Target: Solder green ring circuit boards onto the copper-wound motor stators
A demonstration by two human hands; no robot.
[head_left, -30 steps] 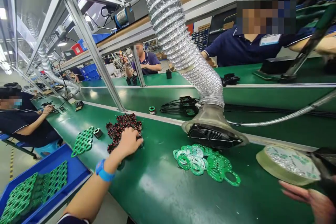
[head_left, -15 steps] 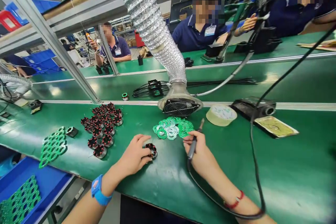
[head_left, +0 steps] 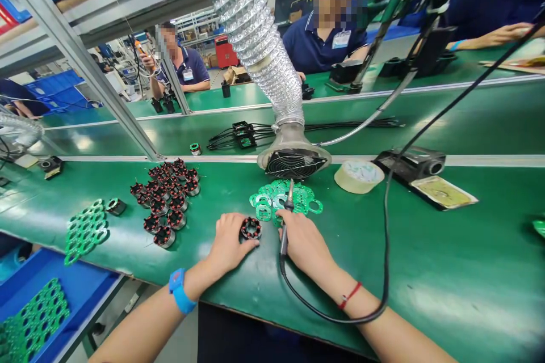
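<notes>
A motor stator point(head_left: 251, 229) with a black top and reddish windings stands on the green bench. My left hand point(head_left: 230, 241) is closed around its left side, the thumb along the near edge. To the right, my right hand point(head_left: 303, 237) grips a soldering iron point(head_left: 285, 232), its tip angled up and away from me. The fingertips of that hand are at the near edge of a pile of green ring-shaped circuit boards point(head_left: 264, 204); whether they also touch a board is hidden. Several more stators point(head_left: 164, 204) stand grouped to the left.
A fume extractor hood point(head_left: 293, 153) hangs just behind the boards. A tape roll point(head_left: 359, 176) and a soldering stand with a yellow sponge point(head_left: 443, 191) are at the right. The iron's cable point(head_left: 385, 249) loops over my right forearm. Panels of green boards point(head_left: 86, 231) lie far left. Co-workers sit opposite.
My right hand has moved left with the soldering iron, which now points more upright over the boards. My left hand has shifted slightly around the stator. Some ring boards in the pile have shifted.
</notes>
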